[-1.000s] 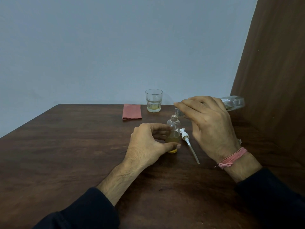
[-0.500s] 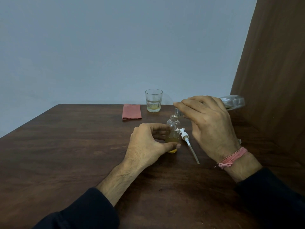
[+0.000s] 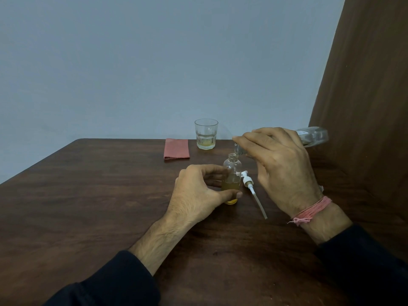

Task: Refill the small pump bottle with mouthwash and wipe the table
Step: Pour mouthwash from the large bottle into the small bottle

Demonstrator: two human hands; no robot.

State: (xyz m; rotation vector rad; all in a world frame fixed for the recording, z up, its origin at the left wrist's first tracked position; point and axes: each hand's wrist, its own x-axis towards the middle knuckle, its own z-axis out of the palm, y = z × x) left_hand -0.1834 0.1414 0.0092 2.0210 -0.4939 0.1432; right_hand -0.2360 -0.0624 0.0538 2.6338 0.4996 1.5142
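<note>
From the head camera, the left hand [image 3: 198, 191] grips the small pump bottle [image 3: 231, 180] upright mid-table [image 3: 88, 206], well clear of every edge, while the right hand [image 3: 280, 164] holds the large clear bottle [image 3: 313, 135] tipped over its open neck. The pump head [image 3: 250, 184] lies just beside it; cloth [image 3: 176, 148] and glass [image 3: 206, 134] sit near the far edge. Nothing has visibly shifted since the earlier frames.

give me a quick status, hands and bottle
Left hand grips small pump bottle, upright, part full. Right hand tips large clear bottle over its open neck. Pump head lies beside it, nothing blocking.
</note>
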